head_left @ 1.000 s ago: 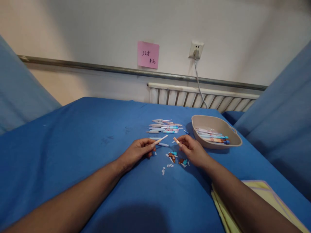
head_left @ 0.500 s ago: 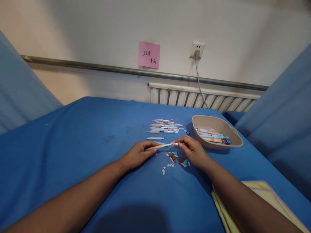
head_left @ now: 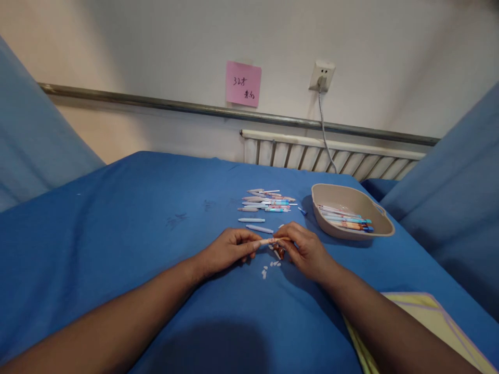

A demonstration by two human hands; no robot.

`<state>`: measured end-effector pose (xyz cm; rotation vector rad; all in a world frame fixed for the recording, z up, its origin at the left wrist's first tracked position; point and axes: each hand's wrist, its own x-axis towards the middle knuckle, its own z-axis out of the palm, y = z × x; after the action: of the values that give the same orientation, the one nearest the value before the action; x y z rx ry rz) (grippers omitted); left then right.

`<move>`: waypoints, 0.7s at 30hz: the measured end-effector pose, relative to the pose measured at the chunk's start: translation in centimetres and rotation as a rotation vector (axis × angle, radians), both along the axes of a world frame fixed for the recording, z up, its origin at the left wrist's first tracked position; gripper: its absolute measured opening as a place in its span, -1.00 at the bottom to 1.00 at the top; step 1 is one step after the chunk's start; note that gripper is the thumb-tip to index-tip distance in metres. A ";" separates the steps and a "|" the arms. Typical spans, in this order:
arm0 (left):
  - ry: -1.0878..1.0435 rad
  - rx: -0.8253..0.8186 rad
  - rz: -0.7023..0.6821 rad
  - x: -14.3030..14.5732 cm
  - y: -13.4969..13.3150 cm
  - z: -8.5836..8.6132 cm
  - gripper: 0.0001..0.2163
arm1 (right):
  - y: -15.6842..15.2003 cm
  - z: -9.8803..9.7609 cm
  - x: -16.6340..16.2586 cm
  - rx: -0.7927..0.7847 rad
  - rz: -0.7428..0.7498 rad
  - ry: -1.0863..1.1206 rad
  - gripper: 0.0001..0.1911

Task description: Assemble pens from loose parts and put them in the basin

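Observation:
My left hand point(head_left: 234, 248) pinches one end of a peach-coloured pen point(head_left: 268, 241). The fingers of my right hand point(head_left: 306, 250) close on the pen's other end, so it lies level between both hands. Its two parts now meet, though how firmly they are joined I cannot tell. Just below lie small brown pieces point(head_left: 279, 251), partly behind my right hand, and tiny white pieces point(head_left: 265, 271). Beyond my hands are a pale lilac pen barrel point(head_left: 259, 228), a light blue one point(head_left: 251, 220), and a pile of pen parts point(head_left: 268, 201).
At the right stands a beige basket point(head_left: 384, 228) with several assembled pens point(head_left: 343, 217) in it. A small blue piece point(head_left: 302, 211) lies beside it. A yellow cloth point(head_left: 413, 311) is under my right forearm. Blue curtains point(head_left: 460, 156) hang at both sides; a radiator point(head_left: 292, 150) is behind.
Half a second ago the pen's two parts were apart with a white refill showing between them. My hands have since come together and the refill is covered.

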<state>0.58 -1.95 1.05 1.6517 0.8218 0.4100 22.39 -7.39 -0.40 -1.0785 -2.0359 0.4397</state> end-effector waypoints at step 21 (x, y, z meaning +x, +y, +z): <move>0.026 0.277 -0.008 0.2 -1.2 0.5 -0.79 | -0.6 0.1 -0.5 -0.173 -0.083 -0.110 -0.84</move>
<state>0.79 -3.15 1.59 1.9187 0.8043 0.5162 21.84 -8.00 -0.30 -1.3120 -2.0691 0.5323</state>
